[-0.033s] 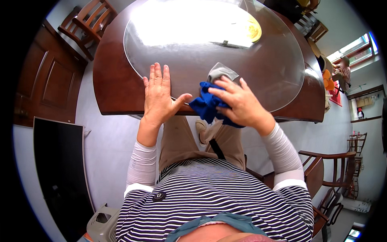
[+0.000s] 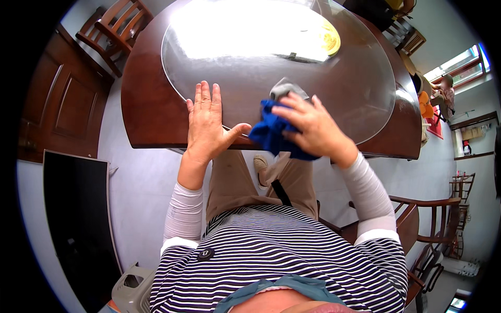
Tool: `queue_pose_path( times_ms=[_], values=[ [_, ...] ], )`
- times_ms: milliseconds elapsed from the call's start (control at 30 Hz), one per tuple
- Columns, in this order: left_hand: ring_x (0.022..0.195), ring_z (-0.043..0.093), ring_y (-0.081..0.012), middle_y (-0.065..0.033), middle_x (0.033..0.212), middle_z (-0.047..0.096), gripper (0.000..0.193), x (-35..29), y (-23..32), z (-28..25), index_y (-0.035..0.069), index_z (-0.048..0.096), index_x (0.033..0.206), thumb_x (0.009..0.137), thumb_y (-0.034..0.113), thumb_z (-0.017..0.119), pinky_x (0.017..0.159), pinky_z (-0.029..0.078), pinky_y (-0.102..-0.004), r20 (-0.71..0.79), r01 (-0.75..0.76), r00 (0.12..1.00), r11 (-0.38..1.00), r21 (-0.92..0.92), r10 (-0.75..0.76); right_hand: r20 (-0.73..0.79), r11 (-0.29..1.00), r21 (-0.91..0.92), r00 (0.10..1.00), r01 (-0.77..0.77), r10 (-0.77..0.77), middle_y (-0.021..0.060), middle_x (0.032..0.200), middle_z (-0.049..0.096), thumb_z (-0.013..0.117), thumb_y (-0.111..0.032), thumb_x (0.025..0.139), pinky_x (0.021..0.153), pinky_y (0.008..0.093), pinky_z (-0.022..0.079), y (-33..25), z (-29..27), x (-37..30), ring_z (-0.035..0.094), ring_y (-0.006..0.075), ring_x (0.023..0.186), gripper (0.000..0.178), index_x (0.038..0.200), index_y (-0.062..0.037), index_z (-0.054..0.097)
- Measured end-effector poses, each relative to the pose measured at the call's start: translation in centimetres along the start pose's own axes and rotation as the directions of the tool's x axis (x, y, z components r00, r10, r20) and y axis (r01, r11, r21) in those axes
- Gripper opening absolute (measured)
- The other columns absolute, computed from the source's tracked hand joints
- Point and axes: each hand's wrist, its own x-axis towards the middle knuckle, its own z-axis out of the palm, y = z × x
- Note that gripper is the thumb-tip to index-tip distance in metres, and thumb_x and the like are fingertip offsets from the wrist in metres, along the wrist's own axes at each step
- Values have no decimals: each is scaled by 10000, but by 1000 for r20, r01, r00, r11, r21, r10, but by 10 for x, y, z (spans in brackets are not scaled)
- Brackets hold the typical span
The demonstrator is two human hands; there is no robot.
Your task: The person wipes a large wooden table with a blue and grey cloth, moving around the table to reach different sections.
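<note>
My left hand (image 2: 205,119) lies flat with its fingers stretched out at the near edge of a dark wooden table (image 2: 148,104), partly over the rim of a clear round sheet (image 2: 240,78) on its top. Across from it, my right hand (image 2: 313,125) presses on a crumpled blue cloth (image 2: 272,128), its fingers bent over the fabric. Part of the blue cloth hangs at the table's near edge. A grey cloth (image 2: 282,87) sits just beyond the blue one, partly hidden by my right fingers.
A yellow round item (image 2: 330,39) lies farther back on the table, beside a bright window reflection. Wooden chairs stand at the back left and at my right (image 2: 433,203). A large black panel (image 2: 75,219) leans at the left. Another person (image 2: 446,94) sits far right.
My right hand has shifted slightly to the right, and the blue cloth has moved with it. The left hand rests in practically the same place.
</note>
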Motion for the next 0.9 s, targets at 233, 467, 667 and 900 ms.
queue_pose_path(
  times_ms=[233,467,667,900],
  values=[
    [1516,134,-433,-292,1625,124,1532,-4,6,-15,91,68,1607,455,756,828,1199,136,-610,48,-19,999,993,-118,25,-225,926,-80,911,-370,345,89,1488,505,581,-415,961,1113,617,316,169,13,93,423,306,1413,502,1415,-205,539],
    [1522,155,-395,-258,1631,161,1525,0,4,-6,103,30,1608,475,705,853,1205,139,-593,-9,2,1000,991,-132,-3,-357,925,-89,879,-369,316,132,1401,572,598,-384,936,1098,416,415,183,26,110,525,316,1308,480,1334,-117,613],
    [1505,188,-427,-299,1616,156,1486,-4,3,-3,130,1,1610,524,654,868,1192,179,-601,-70,-16,998,983,-183,3,-261,998,25,964,66,-57,180,1310,613,756,-192,805,1035,528,436,16,27,49,546,385,1273,478,1259,-98,638],
    [1474,251,-464,-332,1596,177,1491,-3,-5,8,138,-26,1608,532,617,887,1182,206,-603,-102,-33,995,995,-92,24,4,968,131,976,216,-218,107,1443,531,734,-229,846,1103,626,339,-27,16,41,441,352,1397,517,1341,-174,594]
  ],
)
